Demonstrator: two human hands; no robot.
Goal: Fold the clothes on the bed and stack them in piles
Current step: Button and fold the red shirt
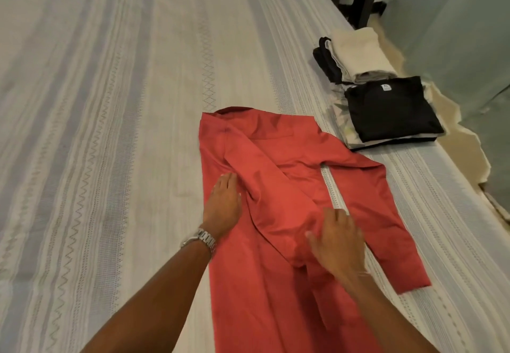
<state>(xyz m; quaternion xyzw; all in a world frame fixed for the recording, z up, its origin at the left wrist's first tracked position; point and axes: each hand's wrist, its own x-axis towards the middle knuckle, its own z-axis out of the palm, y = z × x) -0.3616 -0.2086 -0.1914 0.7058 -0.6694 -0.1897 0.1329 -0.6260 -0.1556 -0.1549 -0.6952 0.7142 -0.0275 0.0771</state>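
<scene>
Item 1, in work: one red shirt (276,187), long-sleeved, lying on the bed (110,104) in front of me, collar at the far end, hem running out of view at the bottom edge. Its left side is already folded in over the body, sleeve laid diagonally across. Its right sleeve (392,228) lies spread out to the side, not yet brought in.

My left hand (223,203): flat, fingers straight and together, pressing the folded left edge down. It holds nothing. A metal watch (200,238) sits at that wrist.

My right hand (338,238): palm down on the cloth near the middle of the shirt, fingers loosely bent. I cannot tell whether they are pinching a fold or only resting on it.

Item 2, done: a pile at the bed's right edge, well apart from the shirt, topped by a folded black t-shirt (392,108) with its neck label showing; patterned and pale layers show beneath it.

Item 3, done: a second pile just behind the first, topped by a folded cream piece (358,54), dark garments under and beside it.

Outstanding, by my reckoning: fold in the right sleeve, fold the length up, carry the shirt to a pile. No other loose clothes are in view on the bed, so this may be the last piece or close to it.
</scene>
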